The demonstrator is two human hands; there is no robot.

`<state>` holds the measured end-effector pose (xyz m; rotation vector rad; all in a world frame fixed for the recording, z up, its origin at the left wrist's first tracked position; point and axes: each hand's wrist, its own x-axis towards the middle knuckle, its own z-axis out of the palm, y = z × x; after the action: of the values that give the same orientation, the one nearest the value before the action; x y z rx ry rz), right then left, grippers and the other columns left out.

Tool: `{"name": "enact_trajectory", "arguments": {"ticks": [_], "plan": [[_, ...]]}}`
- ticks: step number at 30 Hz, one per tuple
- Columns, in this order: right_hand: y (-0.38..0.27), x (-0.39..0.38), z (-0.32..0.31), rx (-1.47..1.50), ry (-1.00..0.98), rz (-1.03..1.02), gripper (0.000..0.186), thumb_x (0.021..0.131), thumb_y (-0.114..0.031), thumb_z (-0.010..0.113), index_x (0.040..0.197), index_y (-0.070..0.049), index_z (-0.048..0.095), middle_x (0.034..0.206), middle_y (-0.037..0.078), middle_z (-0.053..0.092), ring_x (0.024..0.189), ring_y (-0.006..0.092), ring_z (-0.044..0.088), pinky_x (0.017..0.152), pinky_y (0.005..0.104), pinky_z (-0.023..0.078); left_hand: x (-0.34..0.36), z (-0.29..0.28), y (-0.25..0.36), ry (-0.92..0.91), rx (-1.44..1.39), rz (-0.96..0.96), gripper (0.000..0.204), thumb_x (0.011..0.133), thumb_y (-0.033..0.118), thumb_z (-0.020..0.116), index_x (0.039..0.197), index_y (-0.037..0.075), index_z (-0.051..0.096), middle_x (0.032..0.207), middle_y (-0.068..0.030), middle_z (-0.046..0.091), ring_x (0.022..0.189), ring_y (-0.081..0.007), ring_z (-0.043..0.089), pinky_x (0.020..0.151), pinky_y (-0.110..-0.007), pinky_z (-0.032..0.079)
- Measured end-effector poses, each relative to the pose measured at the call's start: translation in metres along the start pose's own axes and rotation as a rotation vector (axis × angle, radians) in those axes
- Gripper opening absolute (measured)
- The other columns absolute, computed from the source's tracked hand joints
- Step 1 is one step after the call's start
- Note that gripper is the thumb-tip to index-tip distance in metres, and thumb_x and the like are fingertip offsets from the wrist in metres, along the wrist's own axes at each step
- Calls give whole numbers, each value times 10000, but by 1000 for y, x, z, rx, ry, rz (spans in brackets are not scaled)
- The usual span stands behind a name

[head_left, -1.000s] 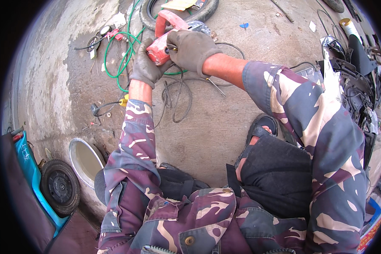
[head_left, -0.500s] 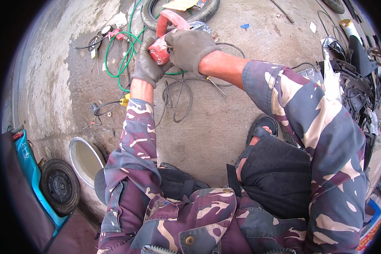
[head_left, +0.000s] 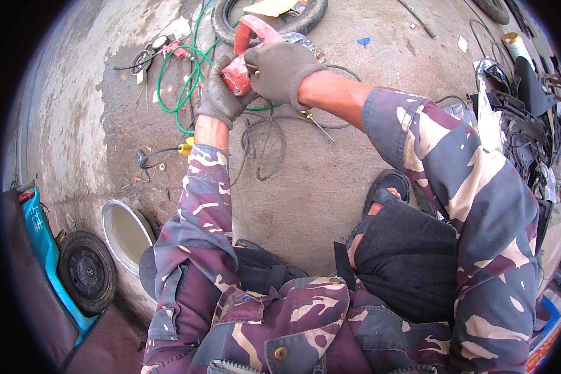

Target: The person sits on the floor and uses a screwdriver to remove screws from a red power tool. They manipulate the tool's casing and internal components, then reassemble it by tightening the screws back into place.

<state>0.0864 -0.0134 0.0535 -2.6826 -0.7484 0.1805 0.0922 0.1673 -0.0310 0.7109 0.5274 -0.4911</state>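
Note:
At the top of the view I hold a red power tool (head_left: 235, 78) with a loop-shaped handle, tilted above the floor. My left hand (head_left: 220, 100), in a grey glove, is closed around its body from the left and below. My right hand (head_left: 282, 67), gloved as well, is curled against the tool's right side. A small yellowish bit shows at its fingers; what they pinch is hidden. On the floor below lies a thin screwdriver (head_left: 318, 128), near a loop of dark cable (head_left: 282, 153).
A tyre (head_left: 318, 22) lies beyond the tool, a green hose (head_left: 160, 93) and a pressure gauge (head_left: 161, 42) to the left. Nearer left are a pale basin (head_left: 109, 240) and a small wheel (head_left: 86, 274). Black scrap parts (head_left: 523, 124) are heaped at right.
The whole scene has shifted slightly in the view. My right fingers have moved a little at the tool's side, where a yellowish bit now shows. My left hand keeps its grip.

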Motion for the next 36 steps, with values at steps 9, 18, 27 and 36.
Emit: {"name": "enact_trajectory", "arguments": {"ticks": [9, 18, 27, 36], "plan": [[3, -4, 9, 201, 82, 107, 250, 919, -289, 641, 1075, -129, 752, 1057, 131, 783, 999, 350, 751, 897, 472, 583, 4, -4, 1, -9, -7, -4, 514, 1051, 456, 521, 1443, 130, 587, 1394, -92, 673, 1261, -309, 654, 1048, -589, 527], [0, 2, 19, 73, 122, 84, 189, 931, -270, 637, 1030, -137, 727, 1030, 109, 770, 974, 345, 746, 848, 480, 584, 2, -1, 1, -10, 41, 11, 539, 1048, 471, 489, 1437, 111, 585, 1385, -109, 687, 1259, -303, 670, 1054, -573, 543], [2, 1, 18, 93, 118, 38, 204, 937, -282, 639, 1054, -144, 734, 1049, 109, 774, 999, 333, 748, 865, 468, 587, 6, -10, 0, -11, 16, 24, 538, 1059, 465, 479, 1438, 100, 585, 1365, -100, 698, 1265, -296, 665, 1076, -571, 528], [6, -8, 5, 37, 27, 86, 279, 942, -339, 678, 1121, -133, 740, 1073, 119, 778, 1016, 341, 747, 886, 473, 583, 9, -12, 0, -10, 74, 36, 500, 1081, 478, 438, 1448, 164, 570, 1393, -86, 671, 1227, -296, 673, 990, -580, 562]]}}
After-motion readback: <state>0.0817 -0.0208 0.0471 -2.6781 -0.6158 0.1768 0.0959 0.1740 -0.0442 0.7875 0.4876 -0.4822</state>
